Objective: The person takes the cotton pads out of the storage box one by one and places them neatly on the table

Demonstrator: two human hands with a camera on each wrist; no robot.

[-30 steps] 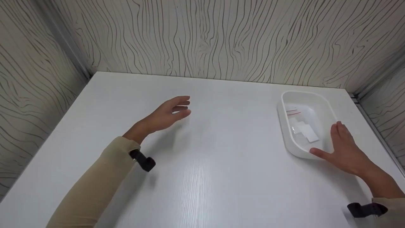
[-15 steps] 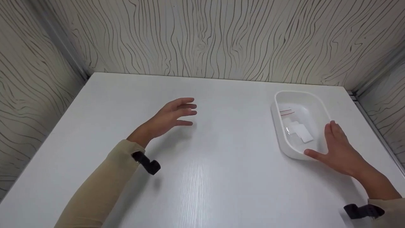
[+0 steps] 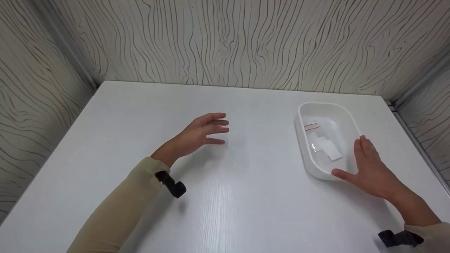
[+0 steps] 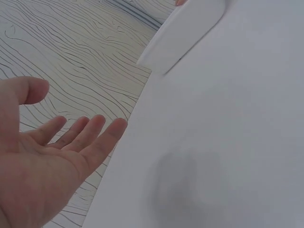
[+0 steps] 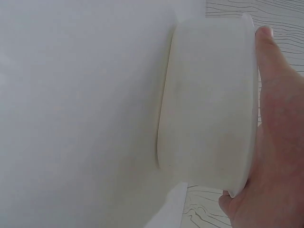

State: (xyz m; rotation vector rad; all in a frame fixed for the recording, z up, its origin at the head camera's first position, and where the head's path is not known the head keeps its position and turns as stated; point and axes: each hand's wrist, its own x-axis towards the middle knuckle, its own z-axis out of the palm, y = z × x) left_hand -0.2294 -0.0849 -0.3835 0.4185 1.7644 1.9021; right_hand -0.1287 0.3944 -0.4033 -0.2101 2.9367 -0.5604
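Note:
At the right of the head view, a white plastic bin (image 3: 306, 158) with rounded corners sits on the white table. My right hand (image 3: 371, 174) lies along its near right rim, thumb and fingers spread straight against the edge. The right wrist view shows that hand (image 5: 280, 137) at the rim, beside the bin's smooth side wall (image 5: 209, 99). Inside the bin is a clear zip bag with red lines (image 3: 313, 127), along with flat white pieces (image 3: 331, 149). My left hand (image 3: 195, 137) hovers left of the bin, fingers apart and holding nothing.
The white tabletop (image 3: 239, 196) stretches between the hands. A wood-grain patterned panel (image 3: 225, 42) rises behind it, with similar panels on both sides and metal posts in the corners. Black wrist straps (image 3: 172, 184) are on both sleeves.
The bin has slid a little left along the table with my right hand at its rim. My left hand has moved right and slightly nearer, its fingers spreading.

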